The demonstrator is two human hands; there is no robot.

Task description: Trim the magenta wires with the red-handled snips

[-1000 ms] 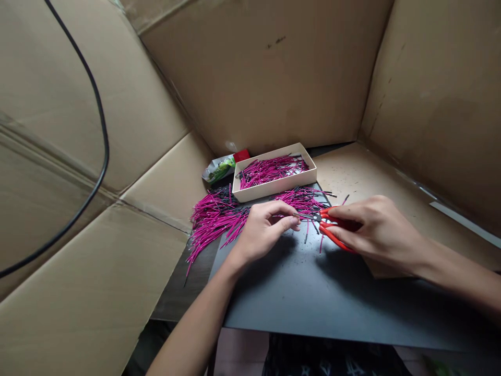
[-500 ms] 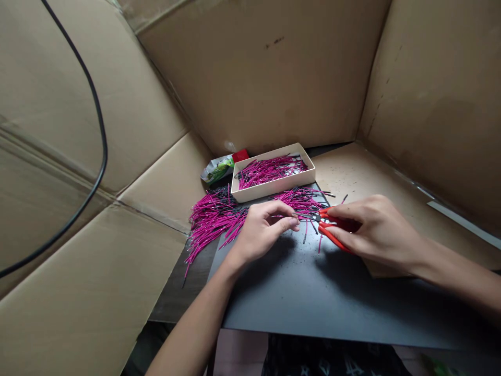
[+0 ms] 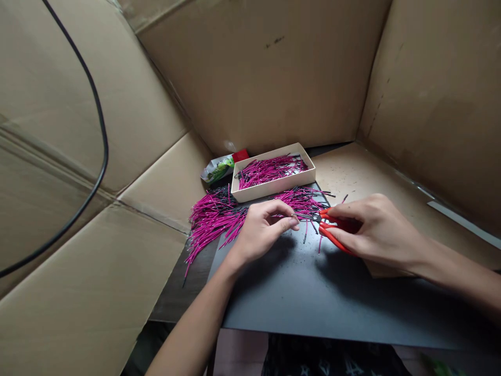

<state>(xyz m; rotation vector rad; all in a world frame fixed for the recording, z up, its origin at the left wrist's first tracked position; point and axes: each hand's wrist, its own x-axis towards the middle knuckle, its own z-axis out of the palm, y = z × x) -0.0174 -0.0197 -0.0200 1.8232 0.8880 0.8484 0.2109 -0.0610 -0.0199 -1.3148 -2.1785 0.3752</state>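
Note:
My right hand [image 3: 371, 230] is closed around the red handles of small scissors [image 3: 336, 235]. Their dark blades point left and reach the fingertips of my left hand [image 3: 266, 227]. The left thumb and forefinger are pinched together on something too small to make out. Behind the hands lies a pile of magenta wires with black ends [image 3: 299, 197], and a larger pile [image 3: 213, 216] spreads out to the left. A cream box [image 3: 274, 190] holds many similar wires.
A green and red packet [image 3: 221, 168] lies left of the box. Cardboard walls [image 3: 254, 89] surround the dark work surface [image 3: 297, 303]. A flat cardboard sheet [image 3: 348, 172] lies at the right. A black cable [image 3: 102, 130] hangs at the left.

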